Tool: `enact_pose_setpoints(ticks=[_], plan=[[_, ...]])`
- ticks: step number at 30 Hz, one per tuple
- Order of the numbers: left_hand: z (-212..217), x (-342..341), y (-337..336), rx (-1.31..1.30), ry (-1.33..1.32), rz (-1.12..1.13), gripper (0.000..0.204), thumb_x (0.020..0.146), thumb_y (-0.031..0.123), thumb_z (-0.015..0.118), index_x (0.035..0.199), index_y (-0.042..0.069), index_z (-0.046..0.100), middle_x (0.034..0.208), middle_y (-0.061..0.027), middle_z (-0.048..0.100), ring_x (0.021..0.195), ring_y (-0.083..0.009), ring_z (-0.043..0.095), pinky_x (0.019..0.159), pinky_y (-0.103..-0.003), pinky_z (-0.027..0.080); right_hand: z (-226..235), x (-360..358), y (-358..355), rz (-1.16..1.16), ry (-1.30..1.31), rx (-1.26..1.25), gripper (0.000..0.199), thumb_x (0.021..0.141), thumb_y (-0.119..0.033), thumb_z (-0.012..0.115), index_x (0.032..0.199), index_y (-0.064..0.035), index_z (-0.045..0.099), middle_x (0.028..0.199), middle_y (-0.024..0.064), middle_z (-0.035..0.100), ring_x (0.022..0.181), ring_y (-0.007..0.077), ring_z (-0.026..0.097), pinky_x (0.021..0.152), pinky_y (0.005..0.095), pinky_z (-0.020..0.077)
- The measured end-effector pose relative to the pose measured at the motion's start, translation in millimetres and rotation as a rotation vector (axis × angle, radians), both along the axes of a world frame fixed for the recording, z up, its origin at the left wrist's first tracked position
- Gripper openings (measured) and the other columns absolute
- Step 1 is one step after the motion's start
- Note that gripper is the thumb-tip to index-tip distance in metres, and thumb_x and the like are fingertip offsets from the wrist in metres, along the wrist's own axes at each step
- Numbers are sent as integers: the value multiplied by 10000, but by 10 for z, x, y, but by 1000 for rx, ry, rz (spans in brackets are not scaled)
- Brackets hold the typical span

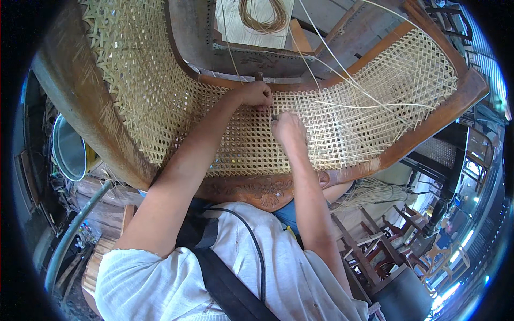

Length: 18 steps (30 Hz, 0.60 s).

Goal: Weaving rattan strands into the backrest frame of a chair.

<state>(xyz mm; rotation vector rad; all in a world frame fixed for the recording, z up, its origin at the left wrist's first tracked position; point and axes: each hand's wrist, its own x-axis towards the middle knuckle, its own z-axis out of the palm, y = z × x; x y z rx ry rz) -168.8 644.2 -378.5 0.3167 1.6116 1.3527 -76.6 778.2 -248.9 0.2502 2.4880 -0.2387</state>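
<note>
A curved woven cane panel spans a carved brown wooden frame in front of me. My left hand rests at the panel's far edge, its fingers curled closed against the weave. A short dark peg-like piece sticks up just beyond it; whether I hold it cannot be told. Closer to me and to the right, my right hand is closed over the mesh, a small dark tip showing at its fingers. What either hand grips is hidden. Loose pale cane strands lie across the panel's right part.
A coil of cane lies beyond the frame. To the left stands a metal bucket near a curved metal pipe. On the right are a bundle of cane strands and several wooden chair frames.
</note>
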Motion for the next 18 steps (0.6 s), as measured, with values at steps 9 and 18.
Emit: enact_pose_setpoints(ticks=[9,18], plan=[[11,-31,113,-50,419,-222,163,768,194,734,850,53,734,777,-74,718,689,-174,666,652,-350,520,128,-83,-42,-39,-83,29,212,858,-131,611,981,15,702,1000,241,694,948,352,684,866,440,524],[96,14,12,-16,293,-155,209,840,240,716,919,48,735,844,-97,721,741,-176,639,718,-355,513,195,-63,169,-308,-282,-116,314,882,-294,669,976,5,692,879,173,703,784,261,692,734,408,550]])
